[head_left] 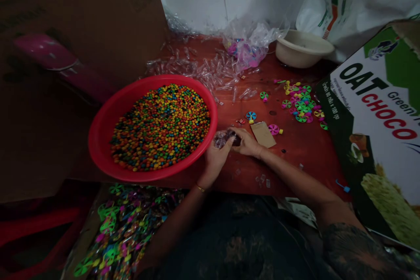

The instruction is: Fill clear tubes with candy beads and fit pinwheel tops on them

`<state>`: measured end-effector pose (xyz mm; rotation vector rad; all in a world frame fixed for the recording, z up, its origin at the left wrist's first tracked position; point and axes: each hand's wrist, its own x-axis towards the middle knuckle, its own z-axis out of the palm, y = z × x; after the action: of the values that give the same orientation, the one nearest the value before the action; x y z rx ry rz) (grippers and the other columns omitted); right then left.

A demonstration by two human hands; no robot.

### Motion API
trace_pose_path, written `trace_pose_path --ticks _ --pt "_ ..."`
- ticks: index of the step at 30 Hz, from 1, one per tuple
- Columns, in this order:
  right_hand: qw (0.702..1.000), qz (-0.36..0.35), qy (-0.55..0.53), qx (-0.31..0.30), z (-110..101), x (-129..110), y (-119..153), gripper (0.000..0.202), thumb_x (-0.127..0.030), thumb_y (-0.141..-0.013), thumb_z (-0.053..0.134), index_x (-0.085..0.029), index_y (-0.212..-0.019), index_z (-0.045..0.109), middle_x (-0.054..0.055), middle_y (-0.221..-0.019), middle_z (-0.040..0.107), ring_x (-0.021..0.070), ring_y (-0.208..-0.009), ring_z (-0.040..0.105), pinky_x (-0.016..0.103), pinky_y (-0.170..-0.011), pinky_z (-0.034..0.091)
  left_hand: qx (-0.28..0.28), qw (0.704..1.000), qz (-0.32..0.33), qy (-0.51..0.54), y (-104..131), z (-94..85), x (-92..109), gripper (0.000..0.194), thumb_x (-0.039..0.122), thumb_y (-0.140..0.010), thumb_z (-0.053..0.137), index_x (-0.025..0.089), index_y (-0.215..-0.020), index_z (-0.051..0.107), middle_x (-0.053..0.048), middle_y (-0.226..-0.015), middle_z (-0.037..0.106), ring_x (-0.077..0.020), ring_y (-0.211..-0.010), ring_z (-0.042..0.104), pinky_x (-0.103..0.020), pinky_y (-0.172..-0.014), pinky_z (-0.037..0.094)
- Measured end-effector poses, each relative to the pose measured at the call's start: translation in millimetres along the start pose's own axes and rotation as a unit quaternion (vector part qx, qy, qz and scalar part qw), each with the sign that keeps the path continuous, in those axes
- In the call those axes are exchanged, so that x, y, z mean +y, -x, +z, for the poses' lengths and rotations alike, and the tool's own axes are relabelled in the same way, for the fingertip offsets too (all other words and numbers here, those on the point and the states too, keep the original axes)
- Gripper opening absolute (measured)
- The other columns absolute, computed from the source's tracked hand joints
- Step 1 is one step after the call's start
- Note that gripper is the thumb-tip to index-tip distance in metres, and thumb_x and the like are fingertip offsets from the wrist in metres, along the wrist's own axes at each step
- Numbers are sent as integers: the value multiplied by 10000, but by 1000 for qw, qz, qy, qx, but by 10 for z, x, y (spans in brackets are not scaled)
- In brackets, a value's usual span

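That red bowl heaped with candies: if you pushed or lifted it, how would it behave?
The red bowl is probably heavy, being nearly full of candies. Its thin plastic rim may flex if lifted one-handed. The small, rounded candies would likely roll and spill if it tipped; its near edge seems to overhang the table.

Glossy red plastic basin (105, 127), clear crinkly plastic tubes (210, 70), matt cardboard box (377, 140).

Hands (229, 144) meet just right of the basin (105, 127) of candies (160, 127); card (263, 134) beside them, pinwheels (302, 105) farther right, tubes (203, 70) and bowl (302, 48) behind.
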<state>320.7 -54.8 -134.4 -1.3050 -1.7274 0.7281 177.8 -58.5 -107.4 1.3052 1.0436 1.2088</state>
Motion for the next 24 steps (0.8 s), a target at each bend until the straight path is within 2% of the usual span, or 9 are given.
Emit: trace_pose_path --ticks 3,5,9,12,15,19,21,24 --pt "996 8 -54 -67 -37 -59 -14 349 -287 -607 664 -191 -935 597 35 -876 621 185 -815 580 325 -779 458 4 1000 1 -27 15 -1 -22 265 292 -676 680 155 -884 590 -55 -883 658 -151 -799 627 -293 -767 521" --pt "991 23 -98 -87 -18 -55 -3 323 -266 -611 637 -182 -918 584 14 -823 599 156 -747 566 282 -703 465 -1 999 7 -38 30 -21 -25 270 272 -656 693 163 -875 579 -46 -870 657 -144 -781 627 -277 -737 525" --pt "991 45 -125 -29 67 7 42 397 -263 -542 642 -176 -923 570 7 -797 588 146 -702 554 263 -656 459 -52 997 42 -30 45 -98 -66 258 256 -652 694 175 -855 556 -38 -885 654 -146 -833 627 -278 -771 520" --pt "993 43 -114 -11 54 17 43 379 -285 -560 631 -172 -915 568 17 -804 598 148 -700 556 264 -656 455 -72 993 83 -38 45 -152 -150 246 253 -670 682 180 -867 555 -38 -926 643 -143 -886 615 -275 -816 504" --pt "999 2 -46 -11 -29 -15 14 341 -304 -589 628 -169 -895 566 28 -805 607 157 -717 553 277 -681 448 -56 992 81 -80 41 -169 -234 239 263 -668 677 178 -861 566 -26 -876 639 -132 -820 615 -253 -759 509" --pt "994 -55 90 -34 -69 -44 4 243 -270 -612 595 -175 -834 575 38 -758 615 179 -722 547 313 -732 427 -21 995 7 -100 20 -155 -251 244 256 -626 682 169 -815 556 -2 -776 624 -124 -705 609 -244 -668 513" --pt "991 -50 117 -43 -41 -39 21 280 -290 -623 593 -177 -879 579 52 -799 631 193 -744 558 330 -751 421 -25 994 -12 -104 11 -155 -227 290 229 -584 704 168 -826 556 0 -787 630 -128 -713 612 -252 -678 517" --pt "988 -55 126 -64 -1 -22 46 394 -336 -649 591 -179 -1009 560 82 -951 643 225 -883 574 368 -837 393 -47 993 -13 -107 14 -167 -207 315 206 -572 709 171 -852 572 -5 -822 641 -134 -749 617 -260 -714 518"
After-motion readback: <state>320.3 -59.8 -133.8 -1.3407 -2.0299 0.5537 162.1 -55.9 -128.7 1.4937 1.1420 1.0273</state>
